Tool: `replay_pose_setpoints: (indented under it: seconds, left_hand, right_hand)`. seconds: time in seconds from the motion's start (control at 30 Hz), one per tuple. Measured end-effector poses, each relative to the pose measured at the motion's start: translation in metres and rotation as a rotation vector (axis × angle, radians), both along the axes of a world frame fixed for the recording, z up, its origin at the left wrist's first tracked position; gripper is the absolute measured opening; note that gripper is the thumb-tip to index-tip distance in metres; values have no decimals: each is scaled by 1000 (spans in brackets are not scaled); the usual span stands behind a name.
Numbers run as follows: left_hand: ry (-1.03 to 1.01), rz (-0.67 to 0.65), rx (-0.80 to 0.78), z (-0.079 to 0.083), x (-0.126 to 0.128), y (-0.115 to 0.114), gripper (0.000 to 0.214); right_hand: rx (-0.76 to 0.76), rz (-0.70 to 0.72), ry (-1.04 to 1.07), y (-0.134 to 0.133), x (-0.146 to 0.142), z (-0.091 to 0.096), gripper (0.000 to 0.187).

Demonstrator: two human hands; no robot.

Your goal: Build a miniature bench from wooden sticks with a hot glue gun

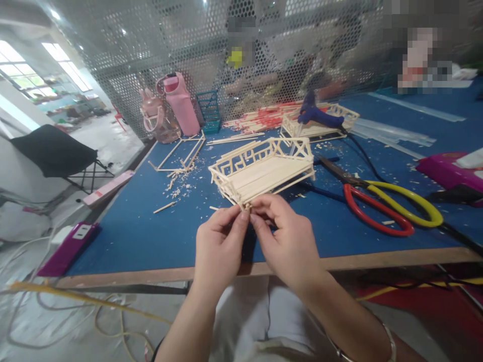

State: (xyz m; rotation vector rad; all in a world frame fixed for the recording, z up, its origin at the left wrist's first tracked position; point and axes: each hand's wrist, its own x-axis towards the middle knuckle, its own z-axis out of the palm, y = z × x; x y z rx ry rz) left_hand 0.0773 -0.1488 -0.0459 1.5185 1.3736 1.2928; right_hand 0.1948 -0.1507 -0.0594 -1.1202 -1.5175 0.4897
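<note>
A small bench-like model (264,168) made of thin pale wooden sticks is held just above the blue table top (151,231), near its front edge. My left hand (219,249) and my right hand (289,239) meet at the model's nearest corner. Both pinch that corner with thumb and forefinger. The fingertips of the two hands touch each other there. The rest of the model sticks out away from me, tilted slightly.
Large scissors (381,203) with red and yellow handles lie to the right. A blue glue gun (319,115) rests on a second stick model (324,125) farther back. A flat stick frame (183,153), wood scraps, a pink bottle (183,103) and a perforated metal screen (211,40) stand behind.
</note>
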Motion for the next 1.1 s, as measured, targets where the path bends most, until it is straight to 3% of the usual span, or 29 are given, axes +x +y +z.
replay_pose_setpoints:
  seconds: [0.13, 0.27, 0.47, 0.77, 1.0, 1.1]
  left_hand:
    - [-96, -75, -125, 8, -2, 6, 26]
    - [-132, -83, -103, 10, -4, 9, 23]
    - [-130, -82, -110, 2, -6, 8, 23]
    - [-148, -9, -90, 5, -5, 8, 16]
    - [-421, -95, -305, 11, -8, 13, 28]
    - [-388, -106, -369, 15, -8, 16, 29]
  right_hand:
    - [-93, 90, 121, 3, 2, 2, 8]
    - [-80, 149, 158, 3, 2, 2, 14]
    - [-48, 100, 121, 3, 1, 1, 16]
    - [-38, 78, 132, 1, -1, -1, 14]
    - [-71, 153, 122, 3, 3, 0, 16]
    - [-110, 135, 135, 4, 5, 1, 8]
